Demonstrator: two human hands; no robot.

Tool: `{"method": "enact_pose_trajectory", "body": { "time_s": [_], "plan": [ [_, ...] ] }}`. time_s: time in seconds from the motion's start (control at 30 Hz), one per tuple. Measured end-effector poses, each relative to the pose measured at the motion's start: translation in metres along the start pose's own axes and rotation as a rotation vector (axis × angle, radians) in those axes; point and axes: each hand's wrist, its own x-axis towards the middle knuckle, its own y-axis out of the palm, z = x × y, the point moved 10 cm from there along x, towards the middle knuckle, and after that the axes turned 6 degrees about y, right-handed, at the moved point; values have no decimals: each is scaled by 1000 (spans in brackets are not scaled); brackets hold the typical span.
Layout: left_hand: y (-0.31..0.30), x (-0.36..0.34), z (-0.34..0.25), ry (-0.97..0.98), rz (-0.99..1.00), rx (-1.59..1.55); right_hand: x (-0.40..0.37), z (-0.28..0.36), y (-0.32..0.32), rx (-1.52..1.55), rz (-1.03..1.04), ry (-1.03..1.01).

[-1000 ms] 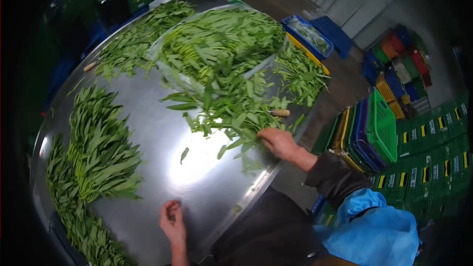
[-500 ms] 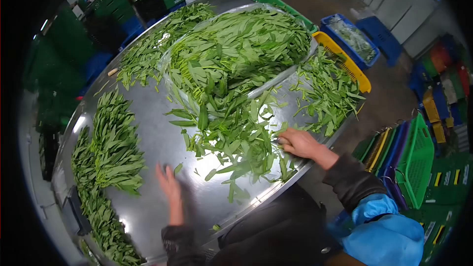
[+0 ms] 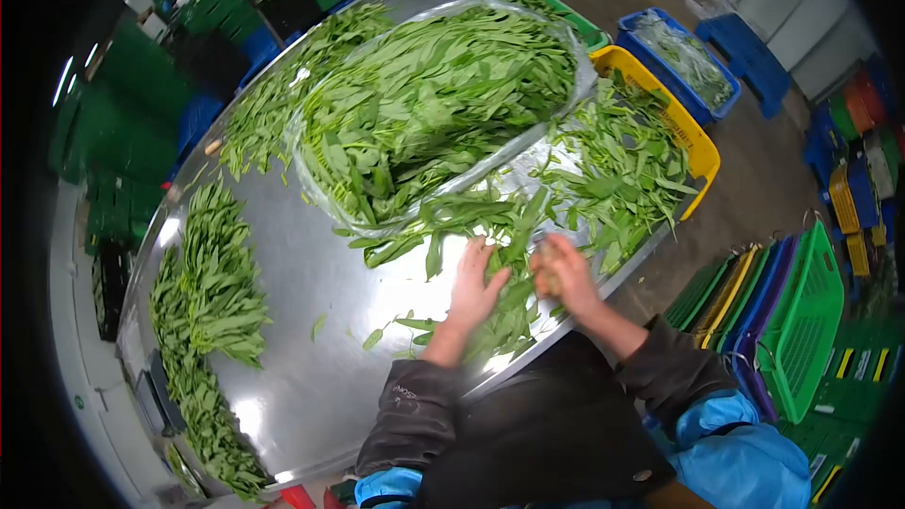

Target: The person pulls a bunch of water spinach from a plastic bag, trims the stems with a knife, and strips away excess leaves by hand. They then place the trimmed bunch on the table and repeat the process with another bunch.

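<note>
My left hand (image 3: 476, 287) lies against the left side of a loose bunch of long-leaved greens (image 3: 514, 316), its fingers stretched out and the thumb apart. Closed at the right side of these greens, my right hand (image 3: 568, 278) is a little blurred; what its curled fingers hold is not clear. Just beyond both hands stands a large clear plastic bag (image 3: 452, 203) on its side, packed with leafy green stems (image 3: 443, 85). More cut greens (image 3: 627, 170) are heaped to the right of the bag.
Bundled greens (image 3: 222, 292) line the left side of the metal table (image 3: 302, 396). A wooden handle (image 3: 213, 146) rests near the far left edge. Yellow (image 3: 693, 137) and blue (image 3: 712, 99) crates stand beyond the right edge. Upright nested baskets (image 3: 801, 320) are at the right.
My left hand has come from the bare metal on the left over to the greens beside my right hand. The loose greens are drawn closer together between the hands.
</note>
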Motion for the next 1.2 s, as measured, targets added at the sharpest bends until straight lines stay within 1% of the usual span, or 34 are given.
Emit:
{"method": "enact_pose_trajectory", "body": {
  "time_s": [0.03,0.07,0.1,0.13,0.2,0.27,0.3,0.33,0.37,0.4,0.47,0.5,0.53,0.57,0.6,0.67,0.7,0.73,0.77,0.8,0.87,0.9,0.93,1.0,1.03,1.07,1.13,1.2],
  "plan": [
    [0,2,-8,-7,39,9,-3,-11,16,54,50,-14],
    [-10,-1,-12,-62,17,-74,-16,-6,40,94,120,-24],
    [-22,-7,-10,-62,30,-85,-23,-7,61,26,190,-46],
    [-37,-18,-4,-71,36,-96,-26,-24,73,-5,229,-41],
    [-90,-54,10,-231,-127,-69,-40,-30,97,16,273,-79],
    [-160,-99,5,-285,-396,2,-46,-81,119,-206,330,160],
    [-188,-133,27,-300,-549,-34,-46,-100,126,-197,332,162],
    [-215,-169,49,-313,-701,-74,-51,-92,142,-491,382,-235],
    [-239,-193,49,-314,-793,-81,-70,-84,162,-784,415,-640],
    [-262,-215,45,-313,-888,-92,-71,-88,165,-788,412,-640],
    [-296,-258,55,-336,-999,-102,-96,-124,200,-1021,847,-662],
    [-303,-267,51,-336,-998,-104,-97,-137,205,-1074,859,-724],
    [-309,-277,51,-384,-1022,-133,-91,-142,204,-1077,858,-724],
    [-312,-284,54,-431,-1046,-165,-85,-143,204,-1130,819,-807],
    [-311,-286,56,-427,-1046,-170,-79,-139,204,-1182,777,-892],
    [-299,-287,61,-474,-990,-179,-39,-117,193,-1302,576,-841],
    [-290,-288,62,-486,-994,-185,-17,-100,179,-1269,409,-873],
    [-276,-282,66,-487,-944,-247,5,-84,163,-1230,242,-904],
    [-263,-275,69,-482,-893,-307,21,-67,142,-1154,111,-871],
    [-255,-272,71,-484,-895,-307,34,-49,118,-1074,-21,-836],
    [-233,-254,67,-434,-773,-306,43,-17,83,-1134,-233,-841],
    [-224,-248,63,-461,-737,-330,45,-4,69,-1166,-238,-806],
    [-220,-246,62,-464,-742,-331,48,7,53,-1198,-241,-772],
    [-210,-241,56,-483,-646,-176,61,24,6,-1196,-392,-723],
    [-209,-243,55,-532,-651,-196,67,32,-14,-1226,-431,-720],
    [-208,-245,55,-540,-661,-196,73,41,-35,-1255,-467,-715],
    [-219,-257,55,-573,-672,7,88,56,-70,-1287,-514,-685],
    [-234,-261,56,-579,-701,86,105,66,-104,-1202,-557,-502]
  ]
}}
